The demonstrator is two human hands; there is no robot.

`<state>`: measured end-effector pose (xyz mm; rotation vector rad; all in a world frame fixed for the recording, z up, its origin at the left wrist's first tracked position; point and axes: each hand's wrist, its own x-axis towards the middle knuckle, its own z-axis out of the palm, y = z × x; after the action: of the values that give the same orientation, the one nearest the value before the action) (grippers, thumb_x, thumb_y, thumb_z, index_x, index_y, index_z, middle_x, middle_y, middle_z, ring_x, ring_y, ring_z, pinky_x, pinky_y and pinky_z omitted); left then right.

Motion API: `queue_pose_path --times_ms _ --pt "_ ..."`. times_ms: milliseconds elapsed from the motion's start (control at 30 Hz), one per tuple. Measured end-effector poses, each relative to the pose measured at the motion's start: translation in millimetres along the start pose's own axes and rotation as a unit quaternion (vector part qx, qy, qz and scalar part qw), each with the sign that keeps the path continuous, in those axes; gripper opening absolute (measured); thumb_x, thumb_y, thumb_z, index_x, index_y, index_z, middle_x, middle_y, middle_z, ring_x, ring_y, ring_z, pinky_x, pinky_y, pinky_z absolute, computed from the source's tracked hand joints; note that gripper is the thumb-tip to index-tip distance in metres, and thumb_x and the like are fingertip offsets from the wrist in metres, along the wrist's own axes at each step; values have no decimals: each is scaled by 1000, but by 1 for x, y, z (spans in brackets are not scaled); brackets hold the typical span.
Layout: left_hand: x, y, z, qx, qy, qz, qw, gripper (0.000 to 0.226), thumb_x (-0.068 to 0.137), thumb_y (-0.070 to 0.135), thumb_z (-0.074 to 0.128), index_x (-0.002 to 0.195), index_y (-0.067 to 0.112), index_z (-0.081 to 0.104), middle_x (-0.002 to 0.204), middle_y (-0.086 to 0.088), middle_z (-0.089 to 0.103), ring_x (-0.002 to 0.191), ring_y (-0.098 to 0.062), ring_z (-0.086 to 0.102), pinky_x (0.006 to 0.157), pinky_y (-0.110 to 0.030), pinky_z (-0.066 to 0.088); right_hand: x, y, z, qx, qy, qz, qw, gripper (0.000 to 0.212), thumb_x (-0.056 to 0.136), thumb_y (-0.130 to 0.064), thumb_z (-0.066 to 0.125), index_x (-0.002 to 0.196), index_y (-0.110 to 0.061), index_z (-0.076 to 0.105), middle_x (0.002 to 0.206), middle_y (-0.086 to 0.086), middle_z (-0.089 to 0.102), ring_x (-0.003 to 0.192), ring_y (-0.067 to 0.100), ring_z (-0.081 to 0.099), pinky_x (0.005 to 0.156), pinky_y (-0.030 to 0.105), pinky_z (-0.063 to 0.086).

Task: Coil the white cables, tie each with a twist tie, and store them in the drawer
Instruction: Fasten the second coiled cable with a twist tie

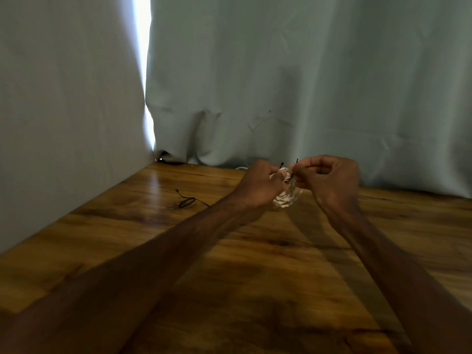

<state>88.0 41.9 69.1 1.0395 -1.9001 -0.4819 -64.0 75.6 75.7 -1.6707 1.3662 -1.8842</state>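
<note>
Two curled hands over the table: left hand grips the coil, right hand pinches the tie around it.

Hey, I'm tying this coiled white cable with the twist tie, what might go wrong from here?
One: the twist tie has both ends standing apart above the coil, seemingly not twisted together yet; if the right hand loses its pinch, the tie may spring open. Two: the left hand alone seems to keep the coil bunched; easing that hold could let loops spill out.
</note>
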Motion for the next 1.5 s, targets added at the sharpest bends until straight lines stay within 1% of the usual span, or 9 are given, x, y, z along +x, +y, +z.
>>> queue_pose_path --times_ms 100,200,333,733,933,1067,1167,1367,1500 --pt "0 0 -2 -18 -21 -16 999 33 102 15 56 77 4 74 61 -4 66 48 2 53 52 -18 38 -1 -3 1 -27 -20 -31 999 9 82 -12 85 89 -8 81 74 4 78 65 19 76 71 46 66" --pt "2 -1 -3 -20 -38 -21 999 33 105 16 54 82 7 75 58 8 59 39 6 49 44 -8 31 0 -4 1 -50 -52 -47 996 7 83 -12 83 90 -12 82 78 1 79 70 15 77 74 45 65" --pt "2 -5 -7 -24 -60 -15 998 37 106 24 53 82 9 76 63 2 64 47 0 49 52 -19 36 4 -4 -1 -39 -80 -6 996 8 83 -9 82 92 -10 82 80 4 79 72 19 78 76 45 65" --pt "7 -10 -11 -20 -93 -1 995 46 105 36 54 80 4 75 48 9 50 39 0 36 43 -15 26 8 -7 -4 -11 -120 34 992 12 84 -5 81 95 -3 81 83 9 79 72 22 78 66 29 63" --pt "8 -13 -12 -23 -96 9 995 48 105 40 53 86 3 78 76 -21 73 61 -22 56 60 -31 39 8 -5 -3 -4 -122 38 992 12 84 -4 81 95 -3 81 84 10 80 75 22 78 71 39 65" --pt "8 -13 -14 -24 -99 16 995 49 105 38 54 82 2 76 61 -3 64 51 -8 50 51 -18 35 4 -10 -3 18 -135 38 990 12 85 -2 79 98 0 80 85 12 79 73 23 78 62 30 64" --pt "8 -13 -15 -18 -105 20 994 48 105 38 53 81 4 76 58 1 62 47 -5 48 50 -18 35 3 -11 -4 -4 -132 28 991 13 86 -4 79 99 -3 80 84 8 79 71 17 77 59 25 61" --pt "10 -16 -12 -13 -101 26 994 43 105 37 54 86 9 79 83 -13 78 80 -33 74 76 -49 58 3 -11 -4 -2 -125 33 992 11 87 -6 79 97 -6 81 84 6 80 73 15 77 59 30 63" --pt "10 -15 -13 -21 -96 18 995 45 106 37 53 86 6 78 83 -21 75 68 -29 68 65 -37 46 3 -12 -4 11 -123 38 992 11 86 -6 79 97 -5 81 83 5 80 72 14 77 55 25 60"
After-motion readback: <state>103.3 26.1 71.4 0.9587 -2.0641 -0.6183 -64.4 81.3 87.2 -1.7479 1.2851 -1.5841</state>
